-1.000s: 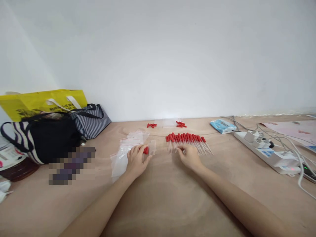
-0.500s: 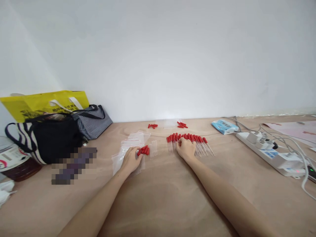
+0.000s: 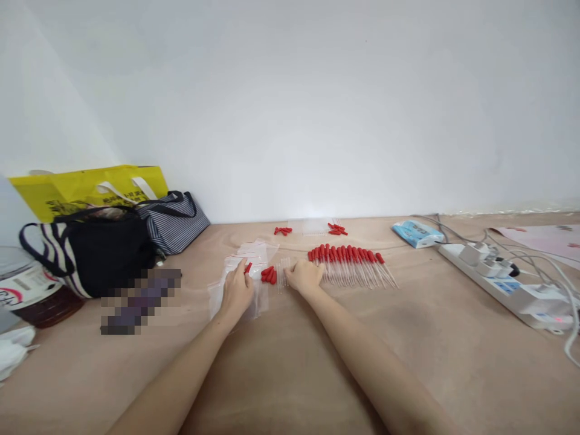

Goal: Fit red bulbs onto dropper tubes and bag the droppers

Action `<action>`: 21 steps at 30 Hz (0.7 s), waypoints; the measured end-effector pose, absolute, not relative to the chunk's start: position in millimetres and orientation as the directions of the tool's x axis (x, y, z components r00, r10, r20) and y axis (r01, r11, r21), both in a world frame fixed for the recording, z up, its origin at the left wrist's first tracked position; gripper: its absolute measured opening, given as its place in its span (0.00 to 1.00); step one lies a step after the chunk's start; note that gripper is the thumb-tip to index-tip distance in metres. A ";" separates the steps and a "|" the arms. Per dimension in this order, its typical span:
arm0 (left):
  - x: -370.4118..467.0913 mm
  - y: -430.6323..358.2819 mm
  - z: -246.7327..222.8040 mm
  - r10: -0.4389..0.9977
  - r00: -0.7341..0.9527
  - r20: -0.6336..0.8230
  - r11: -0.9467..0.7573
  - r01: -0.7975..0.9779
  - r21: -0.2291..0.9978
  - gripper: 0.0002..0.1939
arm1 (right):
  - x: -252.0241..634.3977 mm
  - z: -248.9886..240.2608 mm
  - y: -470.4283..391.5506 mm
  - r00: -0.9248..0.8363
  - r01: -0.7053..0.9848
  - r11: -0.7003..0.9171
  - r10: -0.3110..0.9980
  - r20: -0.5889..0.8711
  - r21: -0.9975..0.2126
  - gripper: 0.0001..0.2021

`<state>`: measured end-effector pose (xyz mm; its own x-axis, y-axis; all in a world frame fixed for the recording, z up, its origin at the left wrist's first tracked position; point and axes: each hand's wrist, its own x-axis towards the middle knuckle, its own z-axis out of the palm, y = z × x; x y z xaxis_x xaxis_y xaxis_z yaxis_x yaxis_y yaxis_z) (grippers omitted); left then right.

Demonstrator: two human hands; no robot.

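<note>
Between the fingertips of my left hand [image 3: 238, 289] is a red rubber bulb [image 3: 248, 267], held over the clear plastic bags [image 3: 260, 301]. A small pile of red bulbs [image 3: 269, 275] lies just right of that hand. Beside the pile, several thin clear tubes [image 3: 280, 275] lie side by side. My right hand [image 3: 304, 276] is at the right edge of these tubes with its fingers pinched together; what they grip is too small to make out. To its right, a row of red-capped droppers [image 3: 351, 255] lies fanned out on the table.
Farther back lie two small groups of red bulbs [image 3: 283, 231] [image 3: 338, 229] with clear tubes between them. Bags and a large bottle [image 3: 38, 290] stand left. A tissue pack [image 3: 417, 234] and power strip [image 3: 507, 284] with cables lie right.
My left hand has lifted a red bulb away from the pile and moved slightly left. My right hand has moved left from the dropper row to the clear tubes.
</note>
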<state>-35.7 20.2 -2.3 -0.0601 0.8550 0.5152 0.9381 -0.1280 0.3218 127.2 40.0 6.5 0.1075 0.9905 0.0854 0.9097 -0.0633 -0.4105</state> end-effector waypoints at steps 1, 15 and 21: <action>-34.1 19.4 -2.4 0.852 -0.055 0.521 -0.136 0.938 0.320 0.21 | 125.3 6.7 41.3 0.115 0.908 -0.074 0.991 0.075 -0.412 0.16; -7.1 -2.6 -0.1 0.832 0.163 0.530 -0.426 0.800 0.424 0.09 | 129.1 13.3 37.1 0.054 0.906 -0.016 0.995 0.079 -0.422 0.13; 14.0 -16.5 -6.5 0.777 0.393 0.492 -0.608 0.671 0.424 0.08 | 200.9 1.7 3.6 -0.212 0.825 0.322 0.938 0.274 -0.464 0.09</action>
<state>14.0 -16.5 -6.5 0.3935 0.7769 0.4915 0.6711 -0.6081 0.4240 200.9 3.6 1.7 -0.2122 0.9381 0.2737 0.8252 0.3220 -0.4640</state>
